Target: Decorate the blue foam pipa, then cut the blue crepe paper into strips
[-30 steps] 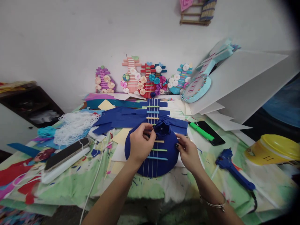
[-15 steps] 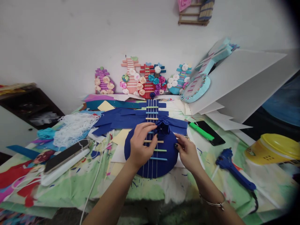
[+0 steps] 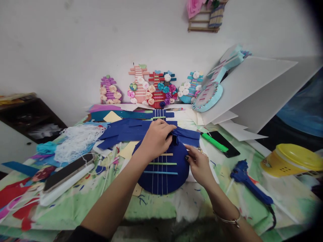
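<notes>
A dark blue guitar-shaped craft piece (image 3: 174, 183), with pale strings and coloured crossbars, lies on the table. My left hand (image 3: 157, 139) reaches over its neck, with fingers curled round a dark blue paper flower (image 3: 175, 138) at the body's upper right. The fingers partly cover the flower. My right hand (image 3: 199, 164) holds the right edge of the blue body between thumb and fingers. Dark blue paper (image 3: 123, 130) lies behind the neck on both sides.
At right are a blue glue gun (image 3: 248, 183), a yellow tub (image 3: 290, 159), a green cutter (image 3: 214, 142) and a black phone (image 3: 228, 148). At left lie white yarn (image 3: 77, 139) and another phone (image 3: 68, 173). Decorated instrument crafts (image 3: 157, 94) stand against the wall.
My left hand has moved up from beside the flower and now closes over it, covering part of it. My right hand remains at the edge. The view has shifted slightly.
</notes>
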`<state>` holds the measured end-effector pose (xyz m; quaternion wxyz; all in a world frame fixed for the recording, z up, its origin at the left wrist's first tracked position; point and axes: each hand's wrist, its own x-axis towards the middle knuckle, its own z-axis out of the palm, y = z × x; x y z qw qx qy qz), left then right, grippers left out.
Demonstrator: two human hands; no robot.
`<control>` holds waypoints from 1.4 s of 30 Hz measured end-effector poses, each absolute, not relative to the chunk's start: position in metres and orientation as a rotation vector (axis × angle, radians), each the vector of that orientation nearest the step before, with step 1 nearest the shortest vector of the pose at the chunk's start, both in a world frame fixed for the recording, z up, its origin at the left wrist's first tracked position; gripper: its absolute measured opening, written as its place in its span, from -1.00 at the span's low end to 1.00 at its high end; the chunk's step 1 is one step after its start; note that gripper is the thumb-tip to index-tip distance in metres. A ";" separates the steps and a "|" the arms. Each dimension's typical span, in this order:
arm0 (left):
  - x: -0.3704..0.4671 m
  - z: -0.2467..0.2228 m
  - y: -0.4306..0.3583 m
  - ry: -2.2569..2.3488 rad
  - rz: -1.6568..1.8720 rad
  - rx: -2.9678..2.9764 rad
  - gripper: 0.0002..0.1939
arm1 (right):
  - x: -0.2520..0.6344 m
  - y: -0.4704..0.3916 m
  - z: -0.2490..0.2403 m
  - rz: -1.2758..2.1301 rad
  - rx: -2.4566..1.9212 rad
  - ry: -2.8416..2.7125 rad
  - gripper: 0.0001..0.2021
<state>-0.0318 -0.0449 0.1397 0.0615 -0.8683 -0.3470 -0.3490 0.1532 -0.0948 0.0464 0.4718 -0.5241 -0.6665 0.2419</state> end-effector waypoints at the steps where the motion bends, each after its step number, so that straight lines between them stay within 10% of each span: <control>1: -0.032 0.138 -0.044 -1.051 -1.063 -2.626 -0.69 | 0.153 -0.095 0.047 0.586 -1.291 -1.636 -0.58; 42: -0.027 0.144 -0.040 -0.801 -0.858 -2.697 -0.83 | 0.153 -0.094 0.048 0.573 -1.361 -1.683 -0.57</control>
